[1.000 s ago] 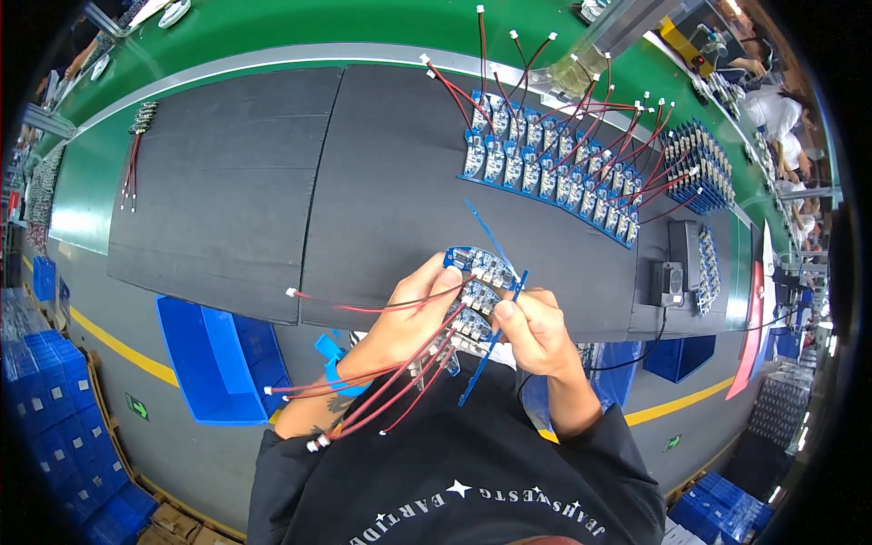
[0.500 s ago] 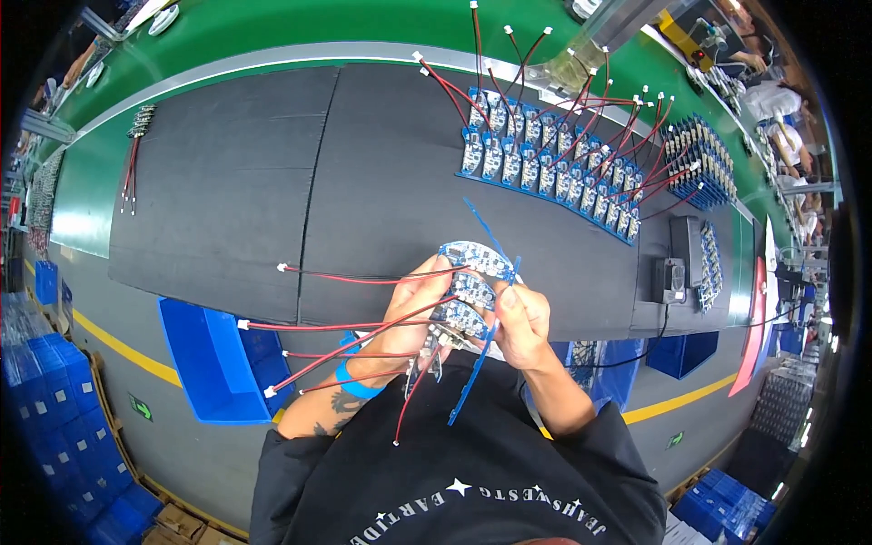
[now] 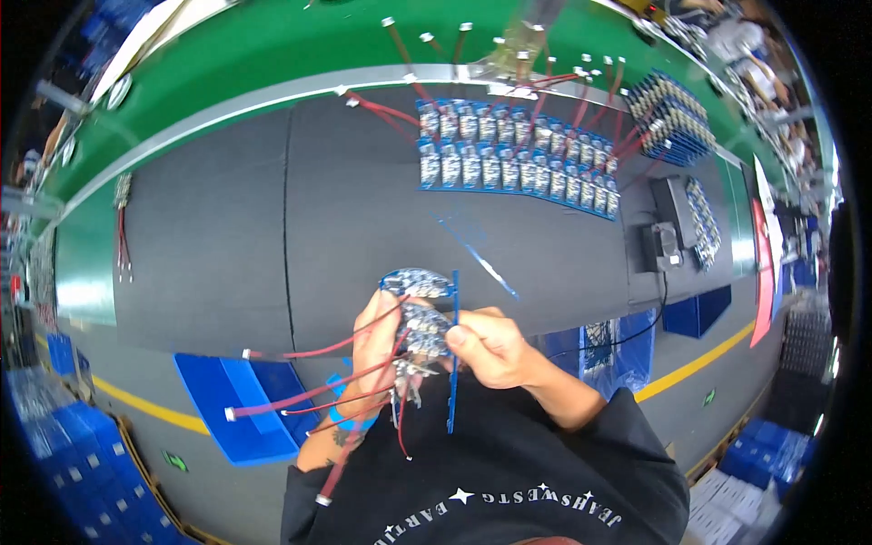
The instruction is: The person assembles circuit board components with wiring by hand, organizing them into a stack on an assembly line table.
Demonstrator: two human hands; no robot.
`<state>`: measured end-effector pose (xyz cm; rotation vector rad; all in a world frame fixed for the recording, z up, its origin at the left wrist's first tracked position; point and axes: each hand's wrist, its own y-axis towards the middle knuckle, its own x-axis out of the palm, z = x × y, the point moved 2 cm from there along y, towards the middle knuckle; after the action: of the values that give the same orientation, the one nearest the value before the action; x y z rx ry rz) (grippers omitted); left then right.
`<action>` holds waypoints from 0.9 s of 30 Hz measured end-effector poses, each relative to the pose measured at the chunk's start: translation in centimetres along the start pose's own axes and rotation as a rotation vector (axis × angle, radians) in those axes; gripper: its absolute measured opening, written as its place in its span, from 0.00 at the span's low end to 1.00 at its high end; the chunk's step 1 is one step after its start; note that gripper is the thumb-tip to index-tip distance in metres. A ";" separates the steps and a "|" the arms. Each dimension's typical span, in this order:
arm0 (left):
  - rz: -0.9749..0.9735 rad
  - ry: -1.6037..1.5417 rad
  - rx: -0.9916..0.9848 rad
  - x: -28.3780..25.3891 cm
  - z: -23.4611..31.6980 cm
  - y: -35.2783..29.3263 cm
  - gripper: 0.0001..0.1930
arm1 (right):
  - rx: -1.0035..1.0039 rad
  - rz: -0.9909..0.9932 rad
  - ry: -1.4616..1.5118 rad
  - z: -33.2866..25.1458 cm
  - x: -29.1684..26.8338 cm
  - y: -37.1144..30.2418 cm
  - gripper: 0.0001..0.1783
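My left hand [image 3: 369, 338] is closed around several small blue-edged circuit boards [image 3: 423, 329], fanned one below another. Red and black wires [image 3: 318, 396] with white connectors trail from them to the left. My right hand [image 3: 495, 350] pinches a narrow blue edge strip [image 3: 453, 391] between thumb and fingers. This strip stands upright along the right ends of the boards; whether it is still joined to them, I cannot tell. Beyond my hands, a second thin blue strip [image 3: 490, 267] shows blurred over the dark mat.
A panel of wired circuit boards [image 3: 522, 168] lies on the dark mat [image 3: 200, 245]. To its right are stacked boards [image 3: 670, 118] and a black device [image 3: 663, 247] with a cable. Blue bins [image 3: 232, 413] sit below the near edge. Another wired bundle [image 3: 123, 195] lies far left.
The loose blue strip has moved from beside the topmost board to farther right of it, clear of my hands. My right hand has moved down along the held strip. The whole view has shifted.
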<state>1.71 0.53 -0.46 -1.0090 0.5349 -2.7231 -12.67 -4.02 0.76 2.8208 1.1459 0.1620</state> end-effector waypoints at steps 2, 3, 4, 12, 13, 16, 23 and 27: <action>-0.060 -0.156 -0.001 -0.7 -0.7 0.0 0.18 | 0.004 -0.016 0.097 -0.3 0.7 0.2 0.18; -0.070 -0.167 -0.034 -0.3 -0.7 0.1 0.18 | 0.024 0.008 0.147 -0.4 0.8 0.0 0.18; -0.141 -0.222 -0.034 -0.4 -1.2 0.3 0.18 | 0.043 0.030 0.197 -0.6 0.8 -0.2 0.18; 0.018 0.176 0.083 -0.3 0.7 0.4 0.17 | 0.037 0.016 -0.057 -0.3 -1.1 0.3 0.20; 0.115 -0.014 0.086 -1.1 -0.9 1.0 0.15 | 0.044 -0.053 0.073 -0.1 -1.1 0.5 0.20; -0.198 -0.458 -0.171 -0.5 -0.7 0.8 0.14 | 0.039 -0.145 0.254 -0.4 -0.7 0.5 0.22; 0.005 -0.069 -0.054 0.0 -0.6 1.1 0.17 | 0.003 0.168 -0.104 -0.1 -1.9 0.8 0.18; -0.123 0.104 -0.116 -0.6 0.5 0.7 0.19 | 0.039 0.094 -0.092 -0.7 -2.3 1.4 0.18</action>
<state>2.55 -0.10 -0.74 -0.9599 0.6766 -2.8953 -13.48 -6.61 1.48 2.8840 1.0099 0.0160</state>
